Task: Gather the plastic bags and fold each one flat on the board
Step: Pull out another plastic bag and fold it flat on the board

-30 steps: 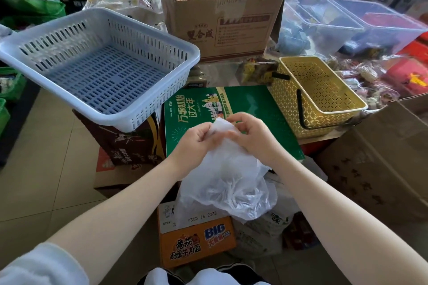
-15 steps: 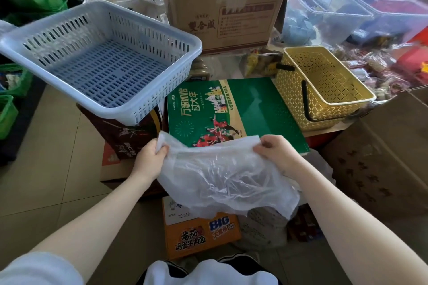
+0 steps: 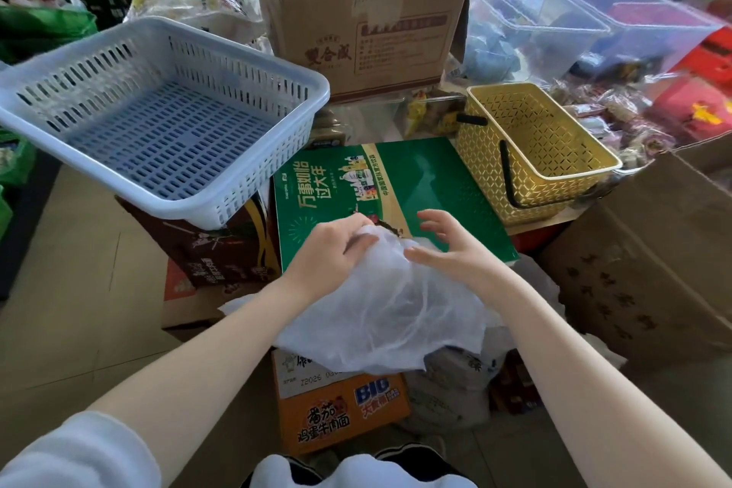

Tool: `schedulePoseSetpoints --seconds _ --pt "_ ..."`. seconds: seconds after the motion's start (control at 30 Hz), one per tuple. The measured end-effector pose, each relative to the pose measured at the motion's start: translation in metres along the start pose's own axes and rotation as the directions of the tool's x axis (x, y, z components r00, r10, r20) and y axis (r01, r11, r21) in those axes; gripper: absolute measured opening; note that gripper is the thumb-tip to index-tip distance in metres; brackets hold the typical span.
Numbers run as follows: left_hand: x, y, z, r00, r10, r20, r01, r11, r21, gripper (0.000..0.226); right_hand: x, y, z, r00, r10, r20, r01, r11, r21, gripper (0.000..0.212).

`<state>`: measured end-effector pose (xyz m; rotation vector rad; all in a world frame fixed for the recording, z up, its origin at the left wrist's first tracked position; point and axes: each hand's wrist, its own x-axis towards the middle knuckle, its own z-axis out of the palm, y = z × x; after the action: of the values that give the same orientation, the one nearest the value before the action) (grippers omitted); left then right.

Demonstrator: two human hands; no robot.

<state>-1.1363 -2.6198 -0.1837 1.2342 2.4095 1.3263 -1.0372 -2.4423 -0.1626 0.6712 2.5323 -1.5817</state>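
A: Where's the plastic bag (image 3: 390, 301) right now?

B: Bunched at the near edge of the green board (image 3: 447, 186), half of it sagging off toward six o'clock over the orange carton (image 3: 340, 414).

A: And the hands?

B: The left hand (image 3: 328, 250) has its fingers curled into the crumpled top of the film, pinching it. The right hand (image 3: 443, 246), at three o'clock of the bundle, is released, fingers spread and relaxed just above it, gripping nothing.

A: How will it handle?

B: I'd judge it nearly weightless, limp and slippery, likely to puff with trapped air and creep back. Best taken by two corners or the handles, pulled taut, laid on the board and smoothed with a flat palm before each fold.
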Motion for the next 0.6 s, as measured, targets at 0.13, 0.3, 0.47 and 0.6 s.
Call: schedulePoseSetpoints --seconds 0.13,0.3,0.47,0.6 --pt "-0.001 -0.008 -0.01 0.985 -0.127 -0.115 0.115 0.988 -0.106 0.016 -0.014 0.035 -0.009 0.917 0.319 0.239 -0.397 0.78 0.484 0.032" --pt "-0.005 -0.029 -0.017 0.953 -0.241 -0.184 0.236 0.97 -0.053 0.021 0.006 0.066 -0.008 0.872 0.489 -0.038 -0.351 0.676 0.648 0.014" --pt "-0.021 -0.07 -0.028 0.889 -0.403 -0.216 0.414 0.91 0.009 0.021 0.027 0.098 -0.031 0.634 0.693 -0.343 -0.367 0.66 0.656 0.025" --pt "-0.025 -0.056 -0.023 0.936 -0.319 -0.151 0.321 0.947 -0.012 0.021 0.042 0.071 -0.018 0.693 0.497 -0.523 -0.56 0.827 0.045 0.061"
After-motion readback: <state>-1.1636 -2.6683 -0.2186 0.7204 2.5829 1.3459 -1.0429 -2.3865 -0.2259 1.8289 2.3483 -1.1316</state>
